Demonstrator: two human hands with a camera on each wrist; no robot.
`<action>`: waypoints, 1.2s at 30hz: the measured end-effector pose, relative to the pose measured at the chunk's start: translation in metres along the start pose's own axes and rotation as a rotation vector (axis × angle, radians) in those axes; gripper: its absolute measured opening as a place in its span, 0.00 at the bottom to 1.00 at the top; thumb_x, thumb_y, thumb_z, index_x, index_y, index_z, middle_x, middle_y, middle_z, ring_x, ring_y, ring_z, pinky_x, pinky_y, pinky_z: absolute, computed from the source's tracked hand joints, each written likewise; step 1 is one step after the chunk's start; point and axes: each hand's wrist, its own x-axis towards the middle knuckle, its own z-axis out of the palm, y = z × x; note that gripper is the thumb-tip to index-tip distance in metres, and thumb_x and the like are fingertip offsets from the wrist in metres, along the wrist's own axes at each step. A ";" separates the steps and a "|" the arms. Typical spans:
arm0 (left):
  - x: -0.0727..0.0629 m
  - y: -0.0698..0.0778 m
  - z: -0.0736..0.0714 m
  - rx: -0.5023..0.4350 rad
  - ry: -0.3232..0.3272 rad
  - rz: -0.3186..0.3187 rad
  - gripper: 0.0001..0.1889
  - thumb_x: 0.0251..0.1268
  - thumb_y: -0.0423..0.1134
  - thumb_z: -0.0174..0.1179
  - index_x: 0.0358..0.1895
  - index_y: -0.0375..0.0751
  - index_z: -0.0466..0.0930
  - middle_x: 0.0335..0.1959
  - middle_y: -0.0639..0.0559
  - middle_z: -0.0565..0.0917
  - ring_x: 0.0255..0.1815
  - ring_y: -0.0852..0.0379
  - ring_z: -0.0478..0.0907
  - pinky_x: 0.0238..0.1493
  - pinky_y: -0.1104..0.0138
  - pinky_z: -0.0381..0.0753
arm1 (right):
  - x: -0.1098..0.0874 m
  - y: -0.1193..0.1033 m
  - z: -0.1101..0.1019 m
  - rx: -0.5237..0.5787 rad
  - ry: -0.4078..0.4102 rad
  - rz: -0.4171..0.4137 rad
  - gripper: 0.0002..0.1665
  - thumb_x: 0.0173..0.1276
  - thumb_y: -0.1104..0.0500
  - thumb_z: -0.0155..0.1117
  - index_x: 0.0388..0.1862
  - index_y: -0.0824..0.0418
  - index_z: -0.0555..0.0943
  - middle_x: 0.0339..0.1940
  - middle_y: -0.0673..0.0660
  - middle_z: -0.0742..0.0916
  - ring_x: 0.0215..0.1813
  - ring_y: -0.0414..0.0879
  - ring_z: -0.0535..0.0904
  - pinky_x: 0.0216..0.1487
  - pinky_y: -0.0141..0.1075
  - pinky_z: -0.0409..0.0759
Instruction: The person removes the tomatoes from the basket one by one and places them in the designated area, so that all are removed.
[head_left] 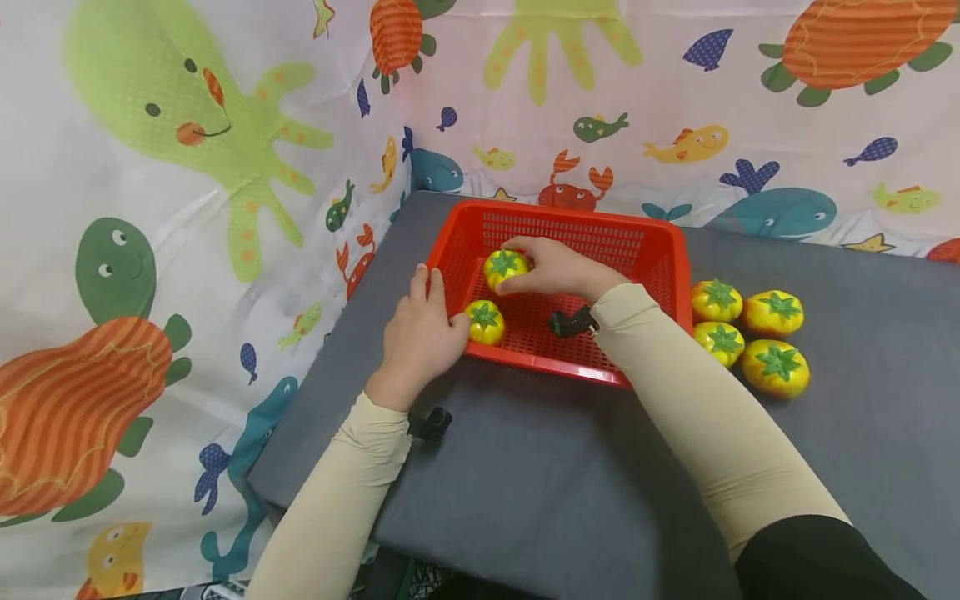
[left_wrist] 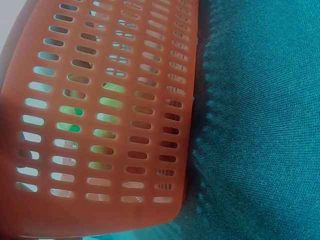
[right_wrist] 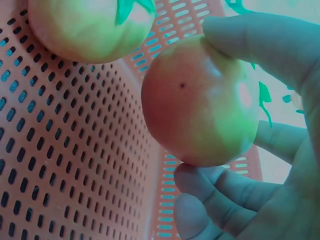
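Note:
A red perforated plastic basket [head_left: 570, 363] stands on the grey table. In it, my right hand [head_left: 558, 271] holds a yellow-red tomato with a green leafy top [head_left: 504, 267], thumb on one side and fingers on the other. Seen from the right wrist, the held tomato [right_wrist: 200, 105] shows a small dark dot underneath, clear of the basket's mesh wall. A second tomato [head_left: 486, 323] lies at the basket's front left. My left hand [head_left: 422, 337] rests on the basket's front left corner with visible fingers straight. The left wrist view shows only the basket's outer wall [left_wrist: 120, 210] and cloth.
Several more tomatoes [head_left: 776, 368] are grouped on the table right of the basket. A grey cloth [head_left: 525, 475] covers the table. Behind and at the left hang white curtains [head_left: 480, 117] printed with sea animals. Each wrist wears a small black camera [head_left: 431, 423].

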 end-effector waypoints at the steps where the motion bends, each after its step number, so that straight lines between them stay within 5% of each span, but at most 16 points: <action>1: 0.000 0.000 0.000 -0.004 0.001 -0.003 0.44 0.69 0.50 0.56 0.85 0.37 0.53 0.86 0.39 0.52 0.61 0.37 0.74 0.52 0.43 0.85 | -0.001 -0.001 -0.002 0.004 0.003 0.002 0.49 0.62 0.40 0.77 0.79 0.51 0.69 0.63 0.56 0.81 0.60 0.52 0.77 0.62 0.48 0.83; 36: -0.004 0.003 0.000 -0.027 0.026 0.027 0.42 0.71 0.50 0.52 0.84 0.35 0.54 0.85 0.37 0.53 0.60 0.34 0.75 0.49 0.41 0.84 | -0.068 0.020 -0.015 0.067 0.121 0.021 0.48 0.59 0.37 0.79 0.74 0.53 0.74 0.53 0.56 0.86 0.51 0.52 0.82 0.49 0.42 0.86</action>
